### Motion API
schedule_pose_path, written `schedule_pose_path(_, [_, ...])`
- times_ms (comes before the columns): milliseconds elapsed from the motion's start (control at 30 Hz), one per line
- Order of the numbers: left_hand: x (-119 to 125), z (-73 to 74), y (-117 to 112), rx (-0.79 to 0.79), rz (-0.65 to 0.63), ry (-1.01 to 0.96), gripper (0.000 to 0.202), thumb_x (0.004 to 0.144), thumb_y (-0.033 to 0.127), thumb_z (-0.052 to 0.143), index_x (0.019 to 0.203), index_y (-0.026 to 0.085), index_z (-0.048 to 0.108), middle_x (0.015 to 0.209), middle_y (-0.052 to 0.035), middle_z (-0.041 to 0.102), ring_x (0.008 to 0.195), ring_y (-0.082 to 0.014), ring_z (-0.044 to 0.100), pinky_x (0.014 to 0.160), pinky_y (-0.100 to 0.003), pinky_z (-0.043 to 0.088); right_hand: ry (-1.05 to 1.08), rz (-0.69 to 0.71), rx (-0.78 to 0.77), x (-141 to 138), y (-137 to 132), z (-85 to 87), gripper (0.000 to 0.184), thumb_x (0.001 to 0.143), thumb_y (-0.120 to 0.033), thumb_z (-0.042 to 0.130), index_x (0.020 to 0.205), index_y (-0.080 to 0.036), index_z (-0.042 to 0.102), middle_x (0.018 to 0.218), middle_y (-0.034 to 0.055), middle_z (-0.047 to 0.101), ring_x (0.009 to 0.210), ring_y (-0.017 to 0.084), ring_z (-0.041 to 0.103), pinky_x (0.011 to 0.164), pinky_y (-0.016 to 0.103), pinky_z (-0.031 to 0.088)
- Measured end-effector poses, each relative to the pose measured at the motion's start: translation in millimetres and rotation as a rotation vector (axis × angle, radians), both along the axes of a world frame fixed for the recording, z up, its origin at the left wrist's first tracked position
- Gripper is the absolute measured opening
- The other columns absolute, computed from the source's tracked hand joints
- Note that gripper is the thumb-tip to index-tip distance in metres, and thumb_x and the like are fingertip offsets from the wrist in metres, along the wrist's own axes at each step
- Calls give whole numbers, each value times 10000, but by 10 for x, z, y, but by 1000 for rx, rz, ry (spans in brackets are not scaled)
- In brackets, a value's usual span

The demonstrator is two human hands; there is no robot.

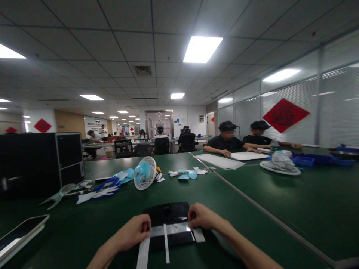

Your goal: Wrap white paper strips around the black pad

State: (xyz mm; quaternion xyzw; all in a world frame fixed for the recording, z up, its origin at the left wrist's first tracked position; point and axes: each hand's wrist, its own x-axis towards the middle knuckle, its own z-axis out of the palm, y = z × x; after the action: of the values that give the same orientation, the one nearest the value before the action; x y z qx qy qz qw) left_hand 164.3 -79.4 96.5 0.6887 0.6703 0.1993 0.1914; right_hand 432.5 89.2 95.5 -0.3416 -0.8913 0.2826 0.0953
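Observation:
A flat black panel [165,213] with a small notch near its far edge lies in front of me. Across it runs a shiny, translucent strip that looks like clear tape [178,228]. My left hand [137,231] pinches the strip's left end, fingers closed. At the right end, my right hand [202,216] is pinched shut on the same strip. Below my left hand hangs a wide white ribbed strip [143,254]. A narrow white strip [166,244] crosses the panel's middle, and a short white piece [199,235] sits under my right hand.
On the green table [224,224] stand a small fan [145,173], blue fan blades [187,174], gloves [102,190] and a black computer case [42,160]. A tablet-like device [24,235] lies left. Two people sit across at right, near white sheets [221,161], a white fan grille [280,169] and blue trays [322,160].

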Motion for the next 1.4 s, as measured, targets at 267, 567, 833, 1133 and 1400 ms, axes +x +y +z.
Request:
schedule_pose_path(267, [223, 3, -32, 75, -223, 89, 521, 808, 87, 357, 1232, 318, 554, 1111, -30, 515, 971, -166, 496, 848, -288, 398, -6, -10, 30, -12, -91, 68, 186, 615, -168, 659, 795, -165, 705, 742, -4, 669, 656, 127, 573, 525, 198, 386])
schedule_pose_path(567, [263, 10, -36, 98, -213, 132, 577, 773, 34, 358, 1194, 359, 580, 1099, -22, 507, 978, -180, 491, 856, -305, 396, 185, 253, 326, -147, -406, 107, 230, 808, -144, 495, 896, -176, 706, 943, 44, 642, 846, 145, 574, 777, 239, 429])
schedule_pose_path(833, [266, 16, -29, 91, -213, 118, 605, 761, 13, 357, 1198, 369, 575, 1074, -18, 511, 967, -177, 493, 846, -297, 396, 1, 397, 452, -387, -714, 2, 441, 835, -59, 382, 1137, -254, 637, 1011, 58, 562, 909, 171, 518, 766, 252, 386])
schedule_pose_path(1133, [270, -2, -6, 102, -221, 157, 553, 779, 14, 336, 1133, 341, 606, 1031, -9, 510, 949, -162, 485, 824, -279, 382, -77, 393, 610, -335, -798, -22, 408, 871, -138, 389, 1183, -267, 617, 1063, 74, 572, 954, 208, 509, 766, 295, 398])
schedule_pose_path(1400, [290, 32, -19, 79, -207, 172, 542, 819, 41, 345, 1194, 359, 573, 1070, -6, 506, 977, -159, 477, 874, -282, 375, -50, 435, 627, -157, -896, -56, 421, 895, -184, 411, 1247, -362, 558, 1182, 47, 555, 1016, 213, 488, 855, 340, 409])
